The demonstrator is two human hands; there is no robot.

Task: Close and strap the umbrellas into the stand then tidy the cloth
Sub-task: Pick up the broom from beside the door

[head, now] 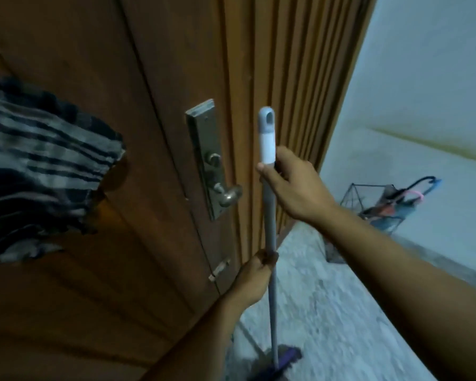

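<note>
I hold a grey broom pole [270,232] upright in front of the wooden door. My right hand [291,185] grips it just below its white cap, and my left hand [254,279] grips it lower down. The purple broom head [282,360] rests on the floor at the bottom edge. A striped dark and grey cloth [41,171] hangs at the left against the door. The wire stand [374,207] with closed umbrellas [404,204] leaning in it sits by the wall at the right, well away from both hands.
The brown wooden door [138,105] with a metal lock plate and knob [230,195] fills the left and centre. A pale wall [429,92] runs along the right. Speckled grey floor [327,312] lies between the door and the stand.
</note>
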